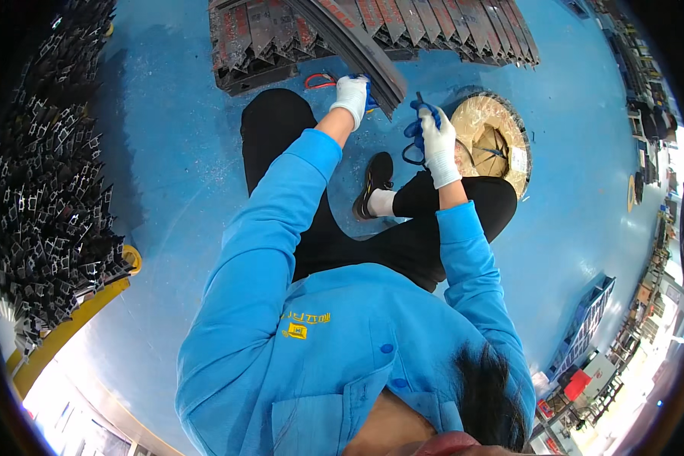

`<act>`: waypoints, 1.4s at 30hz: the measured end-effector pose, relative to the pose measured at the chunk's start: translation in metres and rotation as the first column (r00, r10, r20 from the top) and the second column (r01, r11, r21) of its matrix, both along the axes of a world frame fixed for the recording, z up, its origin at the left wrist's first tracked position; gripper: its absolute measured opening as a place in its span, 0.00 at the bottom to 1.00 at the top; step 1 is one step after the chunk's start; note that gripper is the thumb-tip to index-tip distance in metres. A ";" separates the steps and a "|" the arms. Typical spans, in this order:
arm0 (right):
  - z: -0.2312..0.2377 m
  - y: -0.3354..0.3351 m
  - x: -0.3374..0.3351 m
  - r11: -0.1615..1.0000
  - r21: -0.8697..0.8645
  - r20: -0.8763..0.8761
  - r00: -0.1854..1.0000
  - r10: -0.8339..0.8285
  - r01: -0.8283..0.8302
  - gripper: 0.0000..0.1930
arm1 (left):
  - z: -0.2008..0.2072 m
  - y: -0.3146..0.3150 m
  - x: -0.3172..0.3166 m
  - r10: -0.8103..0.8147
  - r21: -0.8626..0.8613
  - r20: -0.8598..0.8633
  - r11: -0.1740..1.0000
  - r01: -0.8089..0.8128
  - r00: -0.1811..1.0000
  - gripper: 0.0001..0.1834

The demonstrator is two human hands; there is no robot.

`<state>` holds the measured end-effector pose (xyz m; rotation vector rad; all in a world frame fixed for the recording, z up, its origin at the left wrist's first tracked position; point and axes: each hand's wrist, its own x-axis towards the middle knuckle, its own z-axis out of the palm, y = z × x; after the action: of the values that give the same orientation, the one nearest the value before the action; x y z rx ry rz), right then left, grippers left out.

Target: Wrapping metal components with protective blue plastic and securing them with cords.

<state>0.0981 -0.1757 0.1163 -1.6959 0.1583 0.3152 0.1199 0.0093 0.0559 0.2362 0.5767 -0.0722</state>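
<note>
My left hand [351,97], in a white glove with a blue palm, is closed round the near end of a long dark grooved profile [363,59]. This profile slants up and away to the far left. To its right, my right hand [438,144], gloved alike, is closed on a thin dark strip [413,155]. The strip bends into a loop below the fingers, and a narrow dark tip sticks out above them; its full shape is hidden by the glove. A red loop-shaped thing [321,80] lies just left of my left hand.
A row of stacked dark profiles [425,26] lies at the far side. Beside my right knee is a round coil [515,133] in brown paper and clear film. Many profile ends [49,182] fill a yellow-edged rack on the left. A blue frame [585,323] stands at right.
</note>
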 end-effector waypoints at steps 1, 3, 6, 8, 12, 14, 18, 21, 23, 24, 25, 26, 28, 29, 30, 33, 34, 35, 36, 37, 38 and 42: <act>-0.004 -0.006 -0.004 0.994 -0.086 0.026 0.997 0.077 -0.074 0.10 | -0.001 -0.001 -0.001 -0.016 0.011 0.000 1.000 0.016 1.000 0.19; -0.009 -0.018 -0.010 0.942 -0.258 0.056 0.971 0.234 -0.213 0.10 | -0.004 -0.003 -0.003 -0.048 0.035 -0.001 0.998 0.048 0.999 0.20; -0.016 -0.023 -0.015 0.890 -0.365 0.077 0.943 0.322 -0.274 0.10 | -0.009 -0.008 -0.007 -0.097 0.068 -0.007 0.993 0.097 0.995 0.22; -0.019 -0.024 -0.017 0.873 -0.405 0.125 0.930 0.345 -0.270 0.11 | -0.011 -0.010 -0.009 -0.128 0.091 -0.011 0.988 0.128 0.992 0.23; -0.035 -0.026 -0.015 0.811 -0.535 0.226 0.885 0.408 -0.237 0.11 | -0.014 -0.013 -0.012 -0.192 0.143 -0.017 0.971 0.192 0.981 0.26; -0.042 -0.028 -0.013 0.749 -0.635 0.299 0.833 0.465 -0.190 0.11 | -0.014 -0.014 -0.013 -0.224 0.170 -0.018 0.960 0.223 0.975 0.27; -0.042 -0.025 -0.015 0.698 -0.693 0.276 0.826 0.492 -0.184 0.12 | -0.012 -0.017 -0.017 -0.219 0.146 0.020 0.966 0.214 0.976 0.28; -0.044 -0.026 -0.013 0.752 -0.630 0.246 0.869 0.429 -0.193 0.12 | -0.008 -0.019 -0.018 -0.215 0.121 0.033 0.970 0.209 0.976 0.29; -0.047 -0.029 -0.011 0.875 -0.445 0.170 0.942 0.289 -0.188 0.13 | -0.005 -0.021 -0.018 -0.210 0.087 0.027 0.974 0.207 0.977 0.30; -0.048 -0.031 -0.010 0.923 -0.347 0.118 0.968 0.221 -0.169 0.13 | -0.003 -0.022 -0.018 -0.209 0.070 0.024 0.976 0.207 0.978 0.30; -0.027 -0.025 -0.010 0.974 -0.205 0.153 0.980 0.124 -0.092 0.12 | -0.003 -0.019 -0.019 -0.199 0.071 0.021 0.978 0.197 0.980 0.30; -0.005 -0.022 -0.011 0.998 -0.059 0.173 0.985 0.018 -0.007 0.12 | -0.002 -0.019 -0.019 -0.196 0.104 0.008 0.976 0.194 0.981 0.29; -0.010 -0.061 0.027 0.979 0.187 0.168 0.980 -0.109 0.077 0.10 | 0.004 -0.024 -0.017 -0.202 0.168 -0.009 0.965 0.200 0.979 0.28; -0.012 -0.081 0.045 0.961 0.258 0.174 0.974 -0.143 0.095 0.10 | 0.005 -0.026 -0.016 -0.207 0.199 -0.019 0.958 0.206 0.978 0.27; 0.022 -0.068 0.042 0.946 0.259 0.239 0.936 -0.259 0.196 0.11 | 0.002 -0.023 -0.018 -0.200 0.200 -0.026 0.959 0.201 0.979 0.27; 0.125 -0.058 0.033 0.945 0.176 0.682 0.659 -0.318 0.275 0.14 | 0.001 -0.020 -0.018 -0.211 0.172 0.016 0.963 0.205 0.977 0.28; 0.150 -0.053 0.024 0.945 0.230 0.752 0.573 -0.325 0.232 0.15 | 0.001 -0.021 -0.017 -0.216 0.165 0.031 0.964 0.208 0.976 0.29; 0.162 -0.048 0.017 0.949 0.288 0.782 0.542 -0.309 0.127 0.15 | 0.002 -0.021 -0.018 -0.217 0.166 0.032 0.964 0.209 0.976 0.29; 0.168 -0.045 0.013 0.942 0.336 0.809 0.507 -0.298 0.016 0.15 | 0.002 -0.021 -0.018 -0.215 0.163 0.033 0.965 0.207 0.976 0.29; 0.159 -0.044 0.012 0.941 0.337 0.808 0.508 -0.298 0.016 0.15 | 0.003 -0.020 -0.019 -0.212 0.160 0.033 0.966 0.204 0.977 0.28; 0.142 -0.044 0.011 0.984 0.140 0.673 0.718 -0.178 0.112 0.15 | 0.003 -0.019 -0.020 -0.208 0.157 0.032 0.967 0.200 0.978 0.28; 0.037 -0.044 0.017 0.967 -0.027 0.268 0.930 0.251 -0.253 0.12 | 0.004 -0.026 -0.016 -0.209 0.142 0.042 0.969 0.201 0.977 0.27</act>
<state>0.1147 -0.2201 0.1534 -1.7351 -0.2650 0.2712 0.1038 -0.0171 0.0603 0.4300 0.5001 -0.2263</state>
